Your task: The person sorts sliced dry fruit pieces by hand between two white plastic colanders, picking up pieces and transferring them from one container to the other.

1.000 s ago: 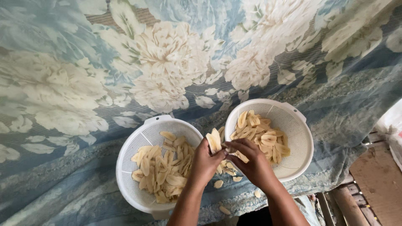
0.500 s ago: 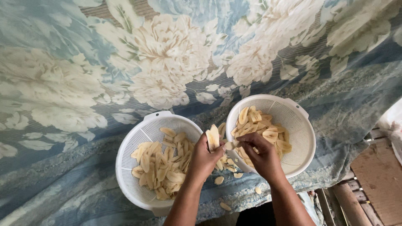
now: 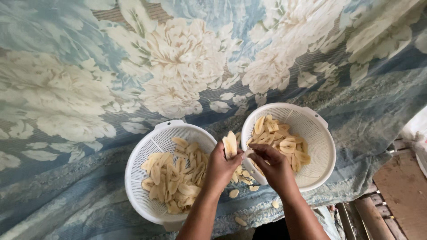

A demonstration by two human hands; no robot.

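My left hand (image 3: 221, 168) holds a small stack of pale yellow banana slices (image 3: 230, 145) upright between the two white perforated baskets. My right hand (image 3: 272, 164) rests over the near rim of the right basket (image 3: 316, 129), its fingers pinching at the bottom of that stack. The left basket (image 3: 147, 151) holds several long flat slices (image 3: 175, 178). More slices (image 3: 280, 140) lie in the right basket. A few loose slices (image 3: 233, 193) lie on the cloth between and below the baskets.
A blue cloth with large cream flowers (image 3: 169, 66) covers the whole surface under the baskets. Wooden slats (image 3: 400, 195) and a bit of white material (image 3: 416, 131) show at the right edge.
The view has drifted a little. My right hand has moved from beside the stack onto the right basket's rim, and the stack in my left hand stands a bit taller.
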